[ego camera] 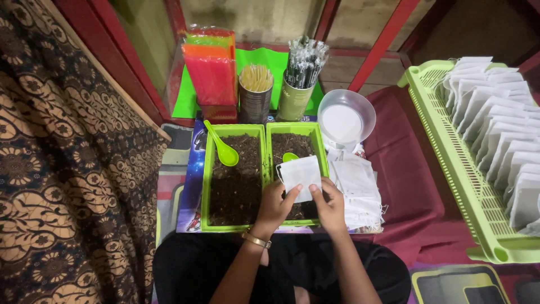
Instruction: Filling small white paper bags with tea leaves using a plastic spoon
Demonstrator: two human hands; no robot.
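Fingers of both hands pinch a small white paper pouch [301, 176], left hand [274, 205] on its lower left edge, right hand [331, 207] on its lower right. The pouch hangs over the right green tray of dark soil [316, 147]. A second soil tray [206, 180] with a green spoon [223, 148] sits just left; a stack of white pouches [360, 191] lies right.

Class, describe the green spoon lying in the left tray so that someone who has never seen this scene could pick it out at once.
Find the two green trays of dark soil side by side in front of the person. The green spoon lies in the far end of the left tray, its handle leaning on the back corner. Unlike the second spoon, half hidden behind the white pouch in both hands, it lies fully in view and untouched.
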